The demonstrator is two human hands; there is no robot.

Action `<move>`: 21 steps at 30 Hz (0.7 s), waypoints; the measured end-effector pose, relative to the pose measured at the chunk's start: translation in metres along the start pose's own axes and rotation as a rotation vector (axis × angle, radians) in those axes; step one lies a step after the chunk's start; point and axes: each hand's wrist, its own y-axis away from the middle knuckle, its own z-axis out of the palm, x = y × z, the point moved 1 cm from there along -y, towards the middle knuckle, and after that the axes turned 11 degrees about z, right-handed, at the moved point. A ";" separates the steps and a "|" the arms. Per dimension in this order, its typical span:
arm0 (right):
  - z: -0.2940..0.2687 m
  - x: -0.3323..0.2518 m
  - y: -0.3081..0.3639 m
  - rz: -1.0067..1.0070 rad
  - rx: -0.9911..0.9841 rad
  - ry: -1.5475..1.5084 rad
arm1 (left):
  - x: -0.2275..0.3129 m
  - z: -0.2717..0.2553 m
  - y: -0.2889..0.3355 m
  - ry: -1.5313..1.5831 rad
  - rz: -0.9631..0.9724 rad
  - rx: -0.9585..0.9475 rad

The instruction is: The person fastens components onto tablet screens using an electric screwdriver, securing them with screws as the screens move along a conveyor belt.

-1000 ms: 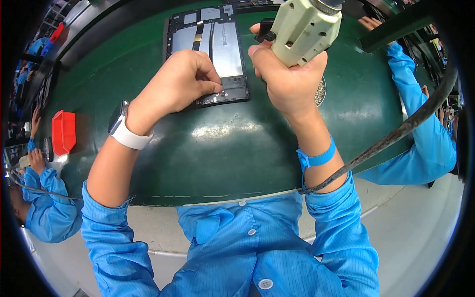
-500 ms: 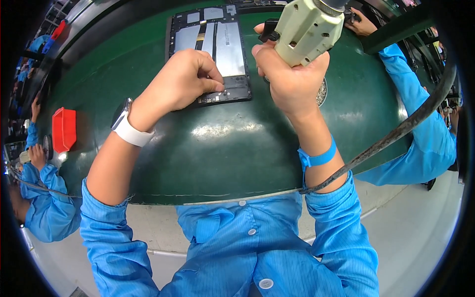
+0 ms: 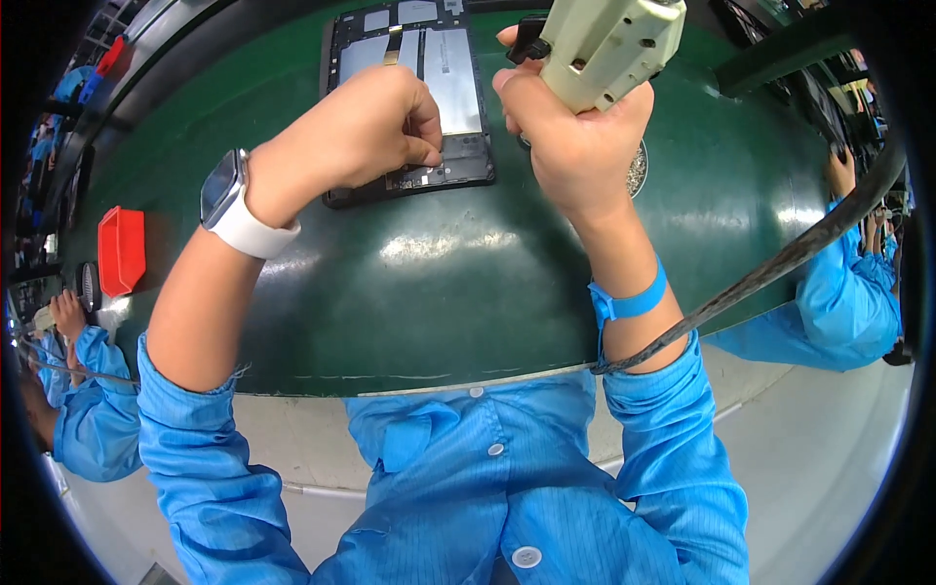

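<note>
An opened tablet [image 3: 454,93] lies on the green table, its battery and inner boards showing. Over its near end is my left hand [image 3: 375,122], thumb and fingers pinched together and touching the dark strip there. Whatever the pinch may hold is too small to make out. My right hand [image 3: 580,136] is wrapped round a pale green electric screwdriver [image 3: 609,54], raised to the right of the tablet. The tool's upper end runs out of view. Partly behind my right wrist sits a round dish of small screws [image 3: 638,171].
A red bin [image 3: 121,252] stands at the table's left side. A thick dark cable [image 3: 770,268] crosses over my right forearm. Co-workers in blue sleeves sit at the left and right; one hand [image 3: 840,174] shows at the far right. A dark green post [image 3: 780,54] rises at the back right.
My left wrist has turned, showing the watch face, and the hand has risen slightly while still pinched at the tablet. The right co-worker's arm has drawn back to the right.
</note>
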 end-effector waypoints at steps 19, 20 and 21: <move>0.000 -0.023 0.004 -0.052 0.070 0.124 | -0.011 0.015 0.016 0.102 0.256 0.149; 0.002 -0.026 0.003 -0.049 0.069 0.129 | -0.009 0.016 0.026 -0.057 0.329 0.161; 0.005 -0.028 0.002 -0.044 0.054 0.149 | -0.008 0.022 0.033 -0.140 0.391 0.243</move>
